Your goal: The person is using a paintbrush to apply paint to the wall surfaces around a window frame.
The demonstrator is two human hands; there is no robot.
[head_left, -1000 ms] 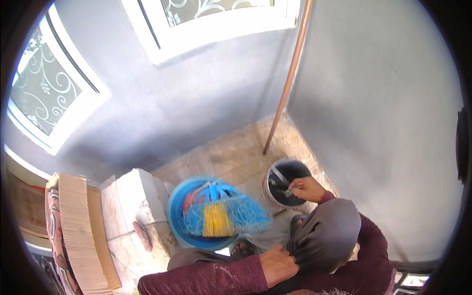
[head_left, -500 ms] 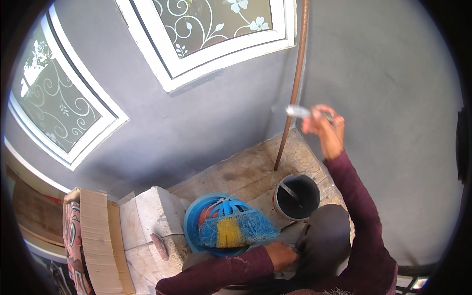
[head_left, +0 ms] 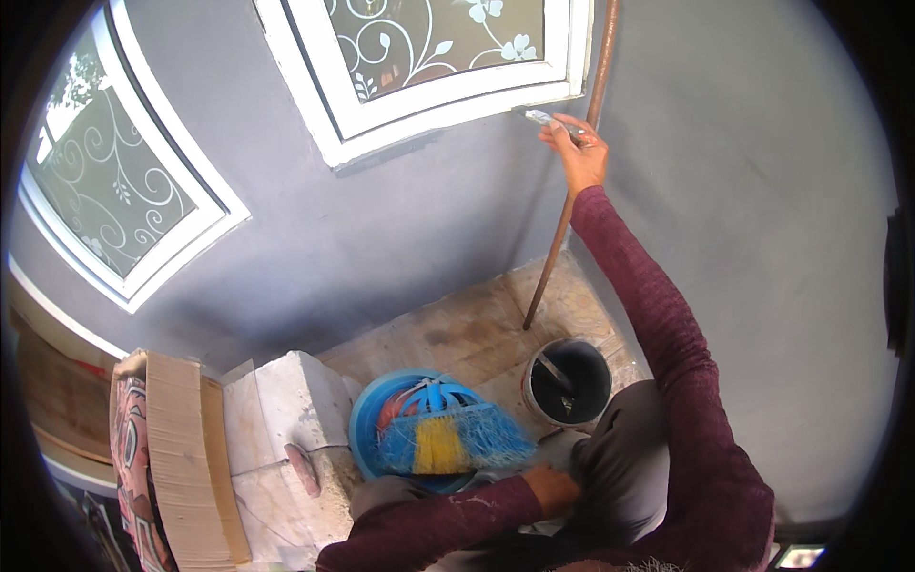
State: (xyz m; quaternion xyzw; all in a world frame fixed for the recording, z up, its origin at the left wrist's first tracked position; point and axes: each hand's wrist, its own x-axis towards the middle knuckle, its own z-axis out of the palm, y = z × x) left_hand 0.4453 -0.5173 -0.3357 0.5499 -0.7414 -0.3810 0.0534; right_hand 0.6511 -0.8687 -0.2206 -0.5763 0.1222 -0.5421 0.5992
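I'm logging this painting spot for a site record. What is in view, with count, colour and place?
paintbrush: 1, pale bristles, at window frame corner
windows: 2, white frames, patterned glass, grey wall
pole: 1, brown, leaning in corner
bucket: 1, dark inside, on floor
basin: 1, blue, holding blue-yellow broom
block: 1, whitish, left of basin
right hand: raised, holding paintbrush
left hand: low, on knee

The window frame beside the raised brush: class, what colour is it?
White, set in a grey wall; the head view shows the window frame best, by the right hand.
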